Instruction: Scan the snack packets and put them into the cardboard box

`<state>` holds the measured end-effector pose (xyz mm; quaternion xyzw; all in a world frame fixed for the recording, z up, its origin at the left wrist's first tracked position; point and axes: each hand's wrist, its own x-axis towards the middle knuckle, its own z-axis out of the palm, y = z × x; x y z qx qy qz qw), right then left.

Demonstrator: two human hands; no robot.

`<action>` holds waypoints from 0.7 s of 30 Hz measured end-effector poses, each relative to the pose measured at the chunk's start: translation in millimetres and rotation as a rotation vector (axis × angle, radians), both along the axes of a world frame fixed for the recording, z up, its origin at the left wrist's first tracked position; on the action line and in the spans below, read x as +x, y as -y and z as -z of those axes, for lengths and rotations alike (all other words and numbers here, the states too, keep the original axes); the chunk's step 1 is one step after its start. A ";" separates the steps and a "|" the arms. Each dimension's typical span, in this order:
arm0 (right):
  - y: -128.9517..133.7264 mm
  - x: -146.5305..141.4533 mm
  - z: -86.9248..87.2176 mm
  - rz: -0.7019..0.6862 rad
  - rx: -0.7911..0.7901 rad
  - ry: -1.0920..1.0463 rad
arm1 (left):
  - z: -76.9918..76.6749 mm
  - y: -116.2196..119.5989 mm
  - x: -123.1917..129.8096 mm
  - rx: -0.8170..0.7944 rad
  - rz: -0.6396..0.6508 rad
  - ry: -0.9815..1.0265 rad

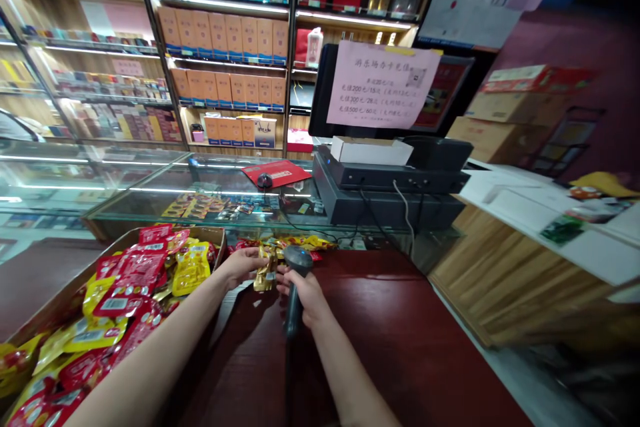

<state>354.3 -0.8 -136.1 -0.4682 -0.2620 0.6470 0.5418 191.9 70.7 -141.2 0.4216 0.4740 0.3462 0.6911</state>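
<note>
My left hand (244,265) pinches a small gold snack packet (265,269) by its left side, above the dark red counter (380,320). Just to the right, my right hand (309,295) is wrapped round the handle of a dark barcode scanner (297,259), whose head carries a small blue light. The scanner stands close beside the packet. Behind both hands, several red and yellow packets (300,241) lie along the counter's back edge. By my left forearm a cardboard box (216,236) holds a heap of red and yellow snack packets (135,273).
Behind the counter stands a glass display case (150,180) with a computer mouse (265,180) and a red mat (283,172) on top. A monitor (325,93) bearing a pink notice stands over a black cash drawer (385,203) with hanging cables. Stocked shelves (220,63) line the wall.
</note>
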 end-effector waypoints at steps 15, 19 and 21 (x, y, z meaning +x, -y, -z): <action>42.8 3.7 -10.6 -0.285 0.036 0.317 | -3.2 -1.4 5.6 0.080 -0.162 0.153; 43.7 2.1 -13.5 -0.276 0.039 0.336 | -1.5 -0.9 6.1 0.080 -0.142 0.176; 43.8 1.9 -12.9 -0.265 0.039 0.333 | -0.1 -1.2 6.0 0.084 -0.135 0.175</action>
